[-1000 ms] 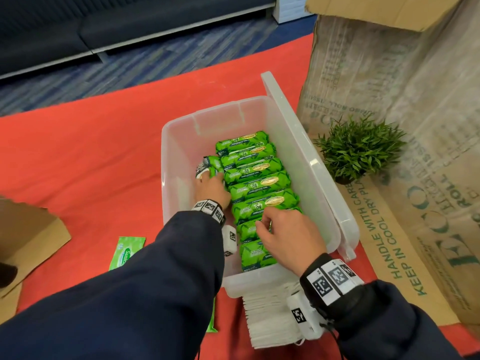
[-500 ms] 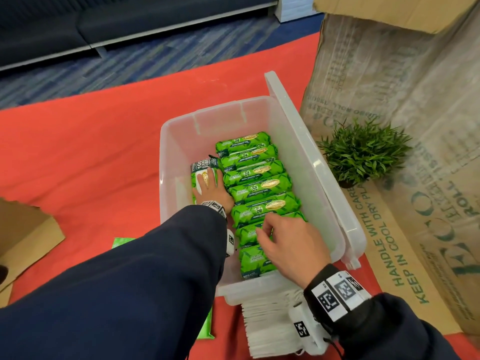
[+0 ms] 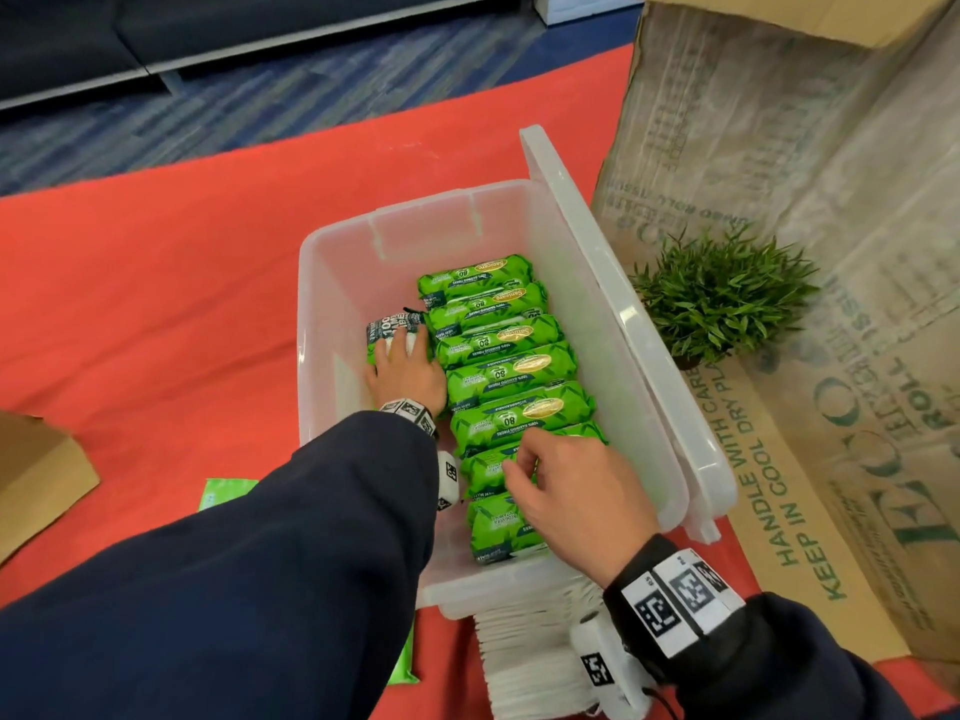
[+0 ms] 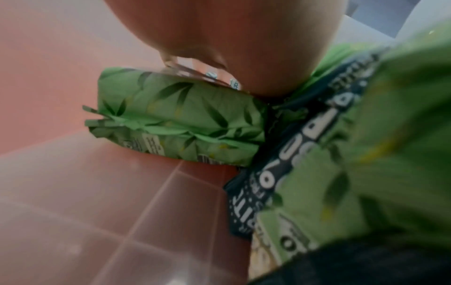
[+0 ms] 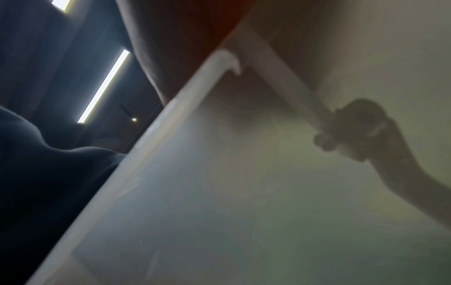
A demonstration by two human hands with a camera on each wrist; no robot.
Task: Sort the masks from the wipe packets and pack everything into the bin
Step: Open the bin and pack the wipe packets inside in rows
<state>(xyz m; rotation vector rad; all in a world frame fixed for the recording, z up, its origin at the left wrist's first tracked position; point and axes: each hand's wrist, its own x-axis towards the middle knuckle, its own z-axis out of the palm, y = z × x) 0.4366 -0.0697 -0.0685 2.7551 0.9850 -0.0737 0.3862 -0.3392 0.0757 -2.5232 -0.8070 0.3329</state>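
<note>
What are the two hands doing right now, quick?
Left hand: lies on a wipe packet in the bin; its grip cannot be told.
Right hand: fingers curled, touching the packet row; no clear grip.
</note>
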